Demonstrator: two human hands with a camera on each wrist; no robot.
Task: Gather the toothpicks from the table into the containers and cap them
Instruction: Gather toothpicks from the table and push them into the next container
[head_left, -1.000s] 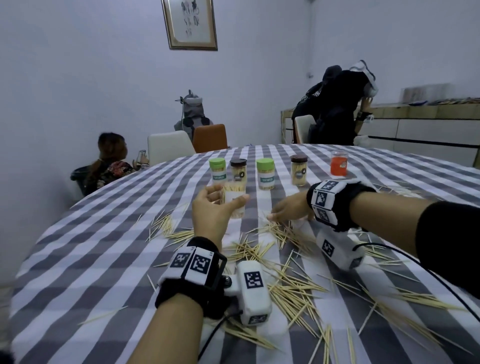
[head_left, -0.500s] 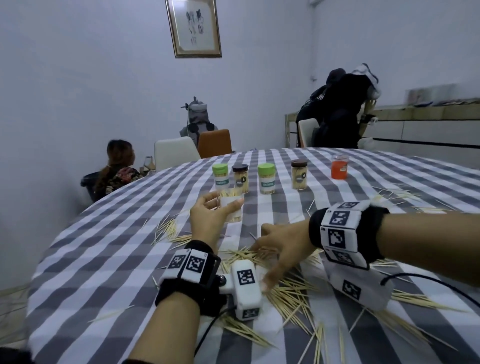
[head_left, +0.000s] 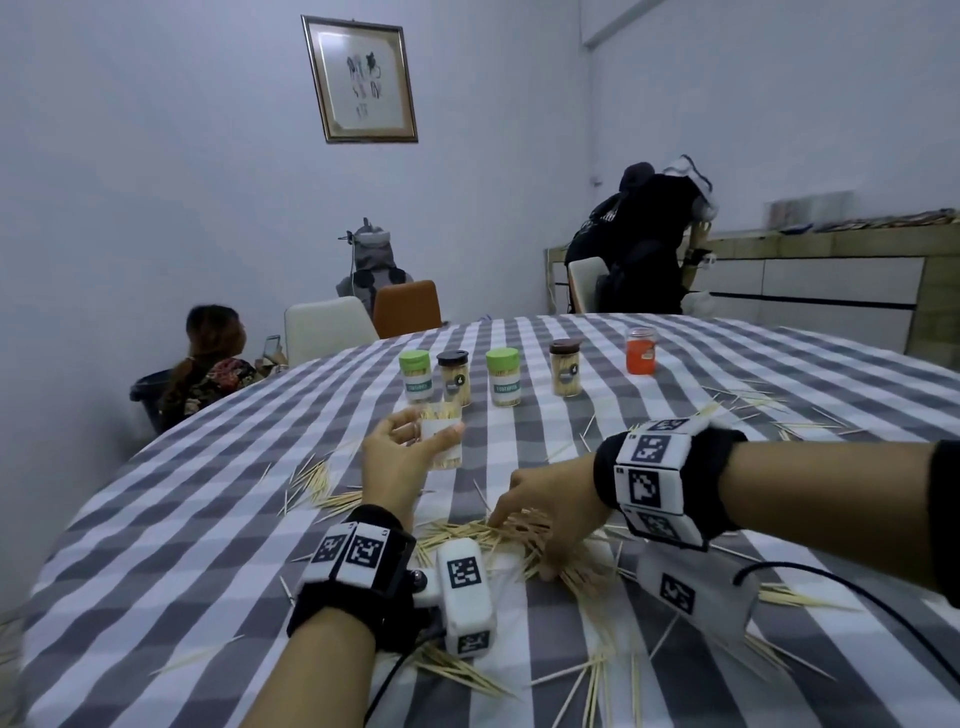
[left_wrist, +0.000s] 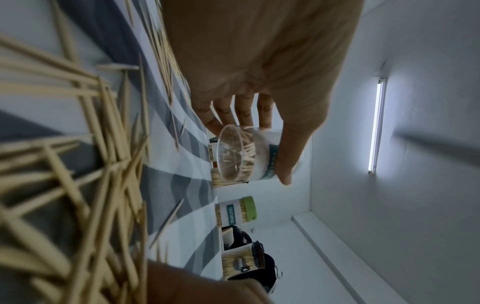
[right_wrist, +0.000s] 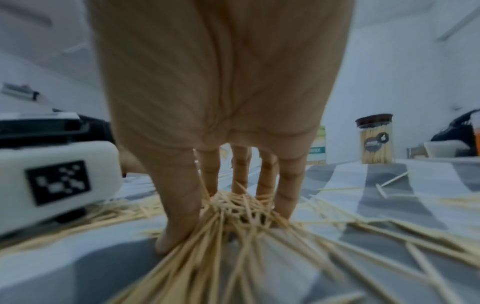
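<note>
1. In the right wrist view, the right hand (right_wrist: 221, 115) covers part of the toothpick heap (right_wrist: 241, 207), and its palm fills the top of the frame.
2. At lower left of the left wrist view, the loose toothpicks (left_wrist: 64, 164) are blurred.
3. The open container (left_wrist: 249, 156) has its label partly behind the left hand (left_wrist: 259, 67), unreadable.
4. At the head view's right edge, the sideboard (head_left: 857, 270) is cut off.

Uncapped clear container (head_left: 441, 436) partly filled; loose toothpicks (head_left: 519, 535) strewn over table.
</note>
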